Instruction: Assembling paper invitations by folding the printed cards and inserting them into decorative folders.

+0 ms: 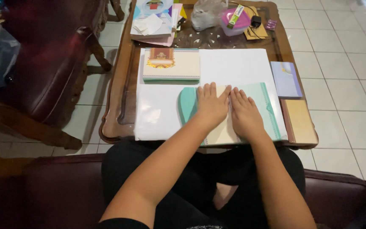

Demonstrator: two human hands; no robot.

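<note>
Item 1. Mint-green and cream folded paper card with a rounded flap and a patterned border strip (272,111), lying flat at centre frame on a large white sheet (234,65) that covers the near half of the wooden coffee table (123,85). The rounded flap shows at centre left, the border strip at centre right. Judged light, thin and stiff enough to hold a crease; likely to bend or dent if pinched hard. Best taken by a free edge or corner, at the flap or the bordered side, or slid along the smooth sheet under a flat palm.

Item 2. Left hand (212,106), centre frame: flat, fingers extended and together, palm down on the card. Grasps nothing.

Item 3. Right hand (245,113), just beside the left, thumbs nearly touching: likewise flat and spread on the card, pressing rather than gripping.

Item 4. Stack of cream cards with a gold and red ornament on top (171,64), upper centre, touching the white sheet, near the fingertips.

Item 5. Lavender card stack (285,79), right of centre; beneath it in the frame, a tan card stack with a dark edge (299,121), at the table's right rim.

Item 6. Upper frame: loose printed papers (153,21), a clear plastic bag (206,13), and a pink-lidded plastic tub (234,21).

Item 7. Dark red upholstered chair (43,72), left of frame, on pale floor tiles.
</note>
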